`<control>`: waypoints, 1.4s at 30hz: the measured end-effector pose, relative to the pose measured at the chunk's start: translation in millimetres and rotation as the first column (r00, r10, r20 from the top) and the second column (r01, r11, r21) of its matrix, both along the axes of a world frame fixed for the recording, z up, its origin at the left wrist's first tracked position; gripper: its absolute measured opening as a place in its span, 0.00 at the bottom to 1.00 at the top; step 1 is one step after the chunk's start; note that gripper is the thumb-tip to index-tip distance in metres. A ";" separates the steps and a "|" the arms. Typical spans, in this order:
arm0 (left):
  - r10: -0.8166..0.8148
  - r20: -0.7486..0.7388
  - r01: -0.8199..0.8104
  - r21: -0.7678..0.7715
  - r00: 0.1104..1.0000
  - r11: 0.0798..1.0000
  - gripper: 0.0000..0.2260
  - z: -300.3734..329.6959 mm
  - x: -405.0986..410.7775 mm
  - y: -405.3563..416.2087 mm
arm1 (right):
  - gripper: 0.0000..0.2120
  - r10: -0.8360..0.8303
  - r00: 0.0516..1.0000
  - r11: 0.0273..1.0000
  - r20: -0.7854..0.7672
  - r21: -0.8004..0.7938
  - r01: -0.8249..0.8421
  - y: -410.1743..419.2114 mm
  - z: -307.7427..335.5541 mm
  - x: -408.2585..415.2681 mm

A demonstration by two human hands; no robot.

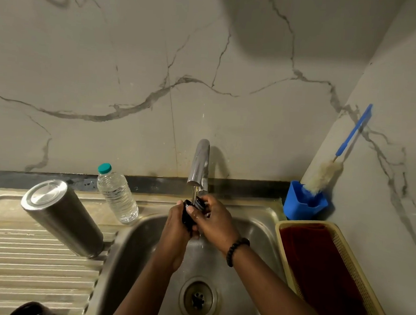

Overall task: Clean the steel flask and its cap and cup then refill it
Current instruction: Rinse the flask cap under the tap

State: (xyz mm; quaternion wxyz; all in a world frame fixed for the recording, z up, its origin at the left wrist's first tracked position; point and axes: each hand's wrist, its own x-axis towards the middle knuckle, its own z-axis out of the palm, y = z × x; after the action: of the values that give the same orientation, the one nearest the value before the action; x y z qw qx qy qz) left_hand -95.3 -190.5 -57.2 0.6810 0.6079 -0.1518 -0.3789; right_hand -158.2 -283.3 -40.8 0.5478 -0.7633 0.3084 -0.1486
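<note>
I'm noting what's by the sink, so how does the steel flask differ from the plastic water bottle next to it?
The steel flask is opaque grey metal; the plastic water bottle is clear. The flask is wider and taller than the bottle. The flask stands inverted on the ribbed drainboard, flat base up; the bottle stands upright with a teal cap on. Both stand left of the sink basin.

bare forearms, no sleeves; a black beaded bracelet (pixel 236 249) on the right wrist

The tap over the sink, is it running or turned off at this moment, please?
Running: a thin stream falls from the tap spout onto the black cap both hands hold.
</note>
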 end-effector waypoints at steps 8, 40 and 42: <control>0.016 -0.045 -0.018 -0.039 0.999 0.999 0.18 -2.6 5.4 2.7 | 0.16 -0.095 0.993 0.982 0.068 -0.160 0.105 -12.0 -13.9 -3.1; 0.018 -0.142 -0.003 0.105 0.990 0.994 0.16 -31.2 5.7 15.9 | 0.15 -0.144 0.989 0.893 -0.046 -0.437 0.110 3.9 -41.3 -8.3; 0.029 -0.144 -0.012 0.117 0.989 0.993 0.15 -31.8 3.1 15.9 | 0.15 -0.110 0.989 0.916 -0.095 -0.397 0.063 1.9 -42.9 -6.1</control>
State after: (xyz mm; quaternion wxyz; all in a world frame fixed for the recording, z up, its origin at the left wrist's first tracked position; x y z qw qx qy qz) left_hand -92.3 -174.6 -89.0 0.6577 0.6188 -0.0734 -0.4233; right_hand -164.3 -281.3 -83.7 0.3576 -0.8506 0.3369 -0.1872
